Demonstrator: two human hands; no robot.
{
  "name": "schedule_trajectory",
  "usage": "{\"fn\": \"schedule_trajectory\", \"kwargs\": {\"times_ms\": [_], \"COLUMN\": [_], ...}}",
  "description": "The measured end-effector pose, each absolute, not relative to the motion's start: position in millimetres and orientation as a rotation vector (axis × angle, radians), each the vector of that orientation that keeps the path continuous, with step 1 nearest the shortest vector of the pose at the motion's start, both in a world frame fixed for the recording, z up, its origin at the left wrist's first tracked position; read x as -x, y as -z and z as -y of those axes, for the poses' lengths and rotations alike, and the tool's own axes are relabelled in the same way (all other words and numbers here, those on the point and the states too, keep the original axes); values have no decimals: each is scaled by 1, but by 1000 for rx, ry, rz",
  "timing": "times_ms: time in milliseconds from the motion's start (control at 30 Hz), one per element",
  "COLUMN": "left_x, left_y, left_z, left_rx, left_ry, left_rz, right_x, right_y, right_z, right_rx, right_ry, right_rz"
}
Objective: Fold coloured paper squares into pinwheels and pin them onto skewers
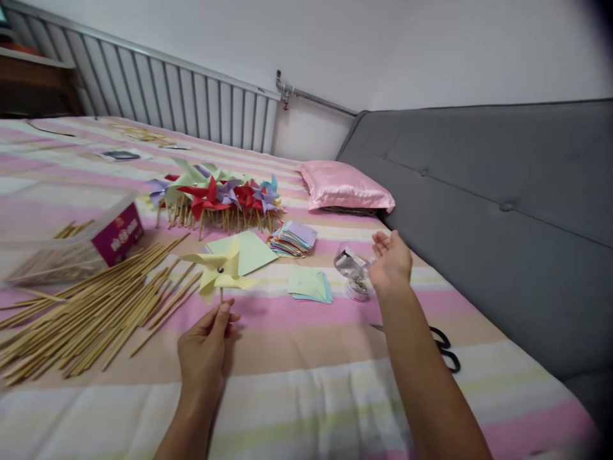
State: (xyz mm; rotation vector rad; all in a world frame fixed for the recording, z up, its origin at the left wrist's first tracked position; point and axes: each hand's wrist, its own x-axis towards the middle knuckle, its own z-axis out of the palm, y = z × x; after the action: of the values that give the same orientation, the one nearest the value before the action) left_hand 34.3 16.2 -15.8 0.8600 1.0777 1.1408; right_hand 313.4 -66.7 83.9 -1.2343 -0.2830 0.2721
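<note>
A pale yellow paper pinwheel (pixel 220 269) stands upright by its stick in my left hand (pixel 205 338), thumb and fingers pinched round it. My right hand (pixel 393 259) is raised, palm up with fingers apart, holding nothing visible. Just left of it are a clear bag (pixel 348 259) and a small clear round container (pixel 357 289) with small metallic bits inside. Under the right forearm lie scissors (pixel 447 350), partly covered, black handles showing. Small green and blue paper squares (pixel 309 284) lie between the hands.
Bamboo sticks (pixel 96 313) spread out at left beside a clear plastic box (pixel 62 246). Finished pinwheels (pixel 215 195) cluster behind, near a stack of coloured paper (pixel 293 239) and green sheets (pixel 244 250). A pink cushion (pixel 347 185) rests against the grey headboard (pixel 479 172).
</note>
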Motion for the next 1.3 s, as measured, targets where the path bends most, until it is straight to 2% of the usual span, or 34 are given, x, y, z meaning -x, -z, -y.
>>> {"fn": "schedule_trajectory", "kwargs": {"times_ms": [100, 167, 400, 567, 867, 1300], "left_x": [-33, -32, -33, -35, -37, -37], "left_y": [11, 10, 21, 30, 21, 29], "left_z": [-12, -10, -8, -5, 3, 6], "left_rx": [-852, -834, -923, -1060, -1223, -1437], "left_ry": [-1141, -1148, -1113, -1042, -1047, -984], "left_rz": [-1058, -1044, -1052, -1090, -1132, -991], "right_x": [-273, -241, -181, -182, -171, -184], "right_y": [-103, -105, -53, -46, -37, -28], "right_z": [52, 38, -10, -6, -10, -22], "right_rx": [1189, 1169, 1244, 1152, 1221, 1175], "right_ry": [-334, -495, -789, -1114, -1085, -996], "right_rz": [306, 497, 858, 1023, 1050, 792]}}
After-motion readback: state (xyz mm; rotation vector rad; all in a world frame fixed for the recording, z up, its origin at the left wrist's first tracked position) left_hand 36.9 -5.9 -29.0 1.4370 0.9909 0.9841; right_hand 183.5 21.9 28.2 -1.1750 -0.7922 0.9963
